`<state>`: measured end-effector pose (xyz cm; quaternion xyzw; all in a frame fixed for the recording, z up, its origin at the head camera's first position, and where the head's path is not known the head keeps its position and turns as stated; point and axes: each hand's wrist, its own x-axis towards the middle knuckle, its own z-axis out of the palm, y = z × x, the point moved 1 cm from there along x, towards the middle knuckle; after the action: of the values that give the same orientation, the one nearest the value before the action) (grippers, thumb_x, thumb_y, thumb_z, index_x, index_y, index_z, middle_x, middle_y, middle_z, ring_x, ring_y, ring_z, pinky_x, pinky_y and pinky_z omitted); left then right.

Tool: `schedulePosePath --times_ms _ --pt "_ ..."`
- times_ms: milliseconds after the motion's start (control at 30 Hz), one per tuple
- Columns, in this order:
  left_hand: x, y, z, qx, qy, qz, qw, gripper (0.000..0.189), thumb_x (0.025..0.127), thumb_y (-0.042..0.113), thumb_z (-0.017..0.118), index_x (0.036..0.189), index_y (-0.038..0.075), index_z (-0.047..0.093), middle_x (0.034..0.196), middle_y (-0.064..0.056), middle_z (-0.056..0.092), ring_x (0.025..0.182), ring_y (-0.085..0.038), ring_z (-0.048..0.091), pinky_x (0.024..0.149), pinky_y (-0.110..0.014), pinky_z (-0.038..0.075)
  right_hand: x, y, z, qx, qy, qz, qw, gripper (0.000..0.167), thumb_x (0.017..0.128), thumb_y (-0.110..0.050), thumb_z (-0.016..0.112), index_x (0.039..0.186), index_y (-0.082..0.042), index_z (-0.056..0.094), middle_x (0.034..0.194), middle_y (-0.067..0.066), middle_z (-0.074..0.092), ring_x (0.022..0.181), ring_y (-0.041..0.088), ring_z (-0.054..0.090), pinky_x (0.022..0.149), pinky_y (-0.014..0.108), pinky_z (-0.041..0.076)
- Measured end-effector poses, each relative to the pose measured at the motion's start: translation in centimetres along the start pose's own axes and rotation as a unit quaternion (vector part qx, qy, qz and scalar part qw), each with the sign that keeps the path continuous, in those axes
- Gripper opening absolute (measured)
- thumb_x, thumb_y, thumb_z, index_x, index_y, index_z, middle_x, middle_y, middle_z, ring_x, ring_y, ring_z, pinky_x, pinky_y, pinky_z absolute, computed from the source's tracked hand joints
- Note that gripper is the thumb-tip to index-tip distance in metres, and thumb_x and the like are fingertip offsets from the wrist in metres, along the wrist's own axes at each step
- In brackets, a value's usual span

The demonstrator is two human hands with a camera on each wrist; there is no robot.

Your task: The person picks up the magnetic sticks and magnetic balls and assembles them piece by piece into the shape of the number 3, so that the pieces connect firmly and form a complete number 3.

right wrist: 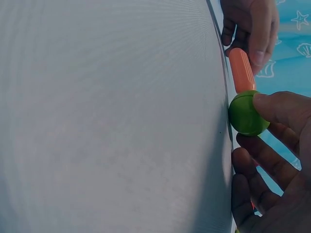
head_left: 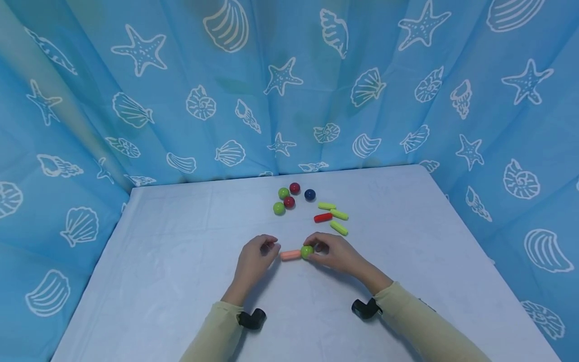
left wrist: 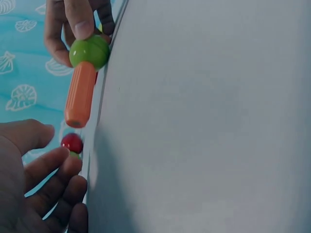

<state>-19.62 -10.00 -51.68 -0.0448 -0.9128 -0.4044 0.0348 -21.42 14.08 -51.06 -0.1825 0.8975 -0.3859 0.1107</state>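
Note:
My right hand (head_left: 336, 254) pinches a glossy green ball (head_left: 307, 252) between thumb and fingers. An orange ribbed rod (head_left: 290, 255) joins the ball and points left toward the other hand. In the left wrist view the rod (left wrist: 80, 97) has a bare free end. My left hand (head_left: 255, 259) is just left of that end, its thumb and bent, relaxed fingers apart with nothing between them. From the right wrist view, the thumb of the right hand (right wrist: 286, 145) presses on the green ball (right wrist: 249, 114).
Farther back on the white table (head_left: 181, 241) lie two green balls (head_left: 279, 208), two red balls (head_left: 289, 202) and a dark blue ball (head_left: 309, 195). Right of them are a red rod (head_left: 323, 217) and three yellow-green rods (head_left: 339, 228). A blue shell-patterned curtain (head_left: 280, 115) hangs behind.

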Motion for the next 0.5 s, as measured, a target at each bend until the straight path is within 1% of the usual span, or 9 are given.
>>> schedulePosePath --times_ms 133,267,367,500 --pt "0.4 -0.1 -0.2 0.022 0.006 0.000 0.9997 0.021 0.094 0.023 0.074 0.111 0.011 0.072 0.096 0.001 0.067 0.093 -0.017 0.062 0.085 -0.038 0.052 0.0 0.0 -0.1 -0.001 0.000 0.001 1.0000 0.030 0.089 -0.020 0.080 0.115 -0.028 0.069 0.112 -0.013 0.067 0.101 0.011 0.061 0.093 0.034 0.052" --pt "0.9 -0.2 -0.5 0.033 0.010 -0.006 0.9994 0.022 0.092 0.022 0.076 0.111 0.012 0.072 0.096 0.000 0.067 0.092 -0.017 0.062 0.085 -0.038 0.052 0.0 0.1 -0.1 0.003 0.000 0.001 1.0000 0.030 0.089 -0.020 0.080 0.115 -0.028 0.069 0.112 -0.013 0.066 0.101 0.011 0.061 0.093 0.035 0.052" --pt "1.3 -0.3 -0.5 0.044 0.010 -0.011 0.9989 0.023 0.092 0.023 0.076 0.113 0.012 0.072 0.096 0.000 0.066 0.092 -0.017 0.061 0.085 -0.037 0.052 0.0 0.1 0.0 0.005 0.000 0.002 1.0000 0.030 0.089 -0.020 0.080 0.115 -0.028 0.068 0.112 -0.012 0.066 0.100 0.012 0.061 0.093 0.035 0.052" --pt "2.1 -0.5 -0.6 0.060 0.014 -0.009 0.9981 0.025 0.092 0.023 0.076 0.114 0.011 0.071 0.095 0.000 0.066 0.092 -0.017 0.061 0.084 -0.037 0.052 0.1 0.2 0.0 0.003 0.000 0.004 1.0000 0.030 0.089 -0.021 0.080 0.115 -0.028 0.068 0.112 -0.012 0.066 0.100 0.012 0.061 0.093 0.035 0.052"
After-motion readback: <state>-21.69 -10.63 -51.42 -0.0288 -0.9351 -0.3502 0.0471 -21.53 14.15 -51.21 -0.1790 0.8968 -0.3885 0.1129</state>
